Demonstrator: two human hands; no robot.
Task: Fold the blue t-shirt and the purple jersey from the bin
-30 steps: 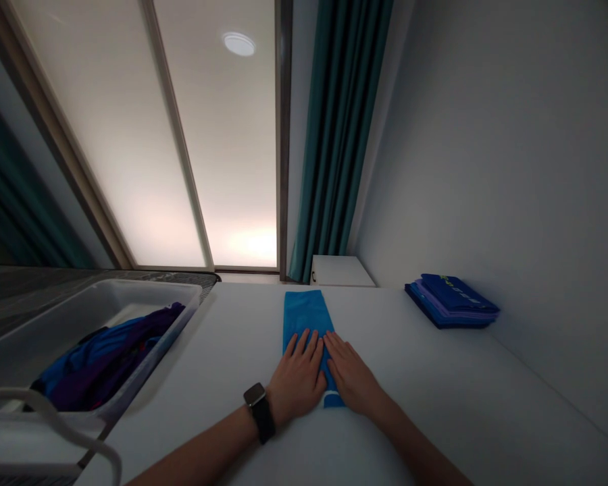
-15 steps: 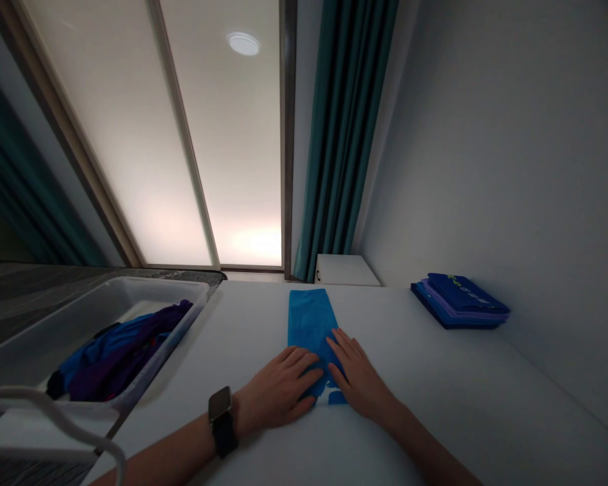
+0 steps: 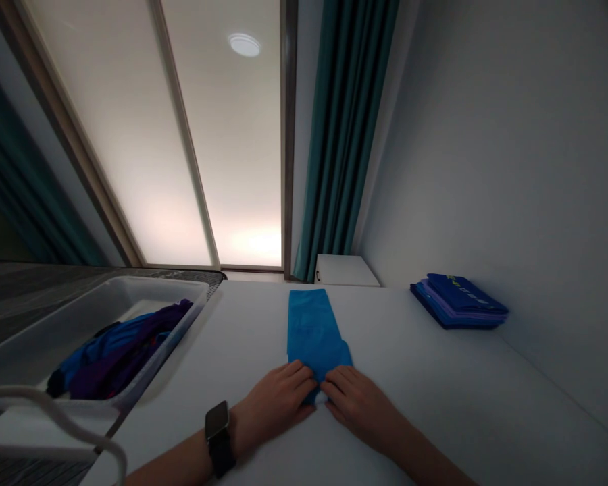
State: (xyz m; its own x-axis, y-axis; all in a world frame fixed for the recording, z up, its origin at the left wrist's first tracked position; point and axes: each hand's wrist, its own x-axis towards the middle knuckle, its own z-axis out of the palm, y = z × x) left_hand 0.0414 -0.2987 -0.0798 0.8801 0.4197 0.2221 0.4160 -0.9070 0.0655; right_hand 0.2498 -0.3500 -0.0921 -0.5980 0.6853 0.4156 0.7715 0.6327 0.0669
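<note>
A long, narrow folded blue cloth (image 3: 311, 327) lies lengthwise on the white table (image 3: 436, 378), running away from me. My left hand (image 3: 276, 401), with a dark watch on its wrist, and my right hand (image 3: 357, 405) meet at the cloth's near end. The fingers of both hands are curled around that near edge and pinch it. The edge looks slightly lifted from the table.
A pale plastic bin (image 3: 55, 337) with crumpled blue and purple garments stands at the left. A stack of folded blue and purple cloths (image 3: 459, 300) sits at the right by the wall. A small white box (image 3: 344, 270), teal curtains and a frosted window lie beyond.
Both hands slid back toward me from lying flat on the cloth. Their fingers curled and took hold of its near edge.
</note>
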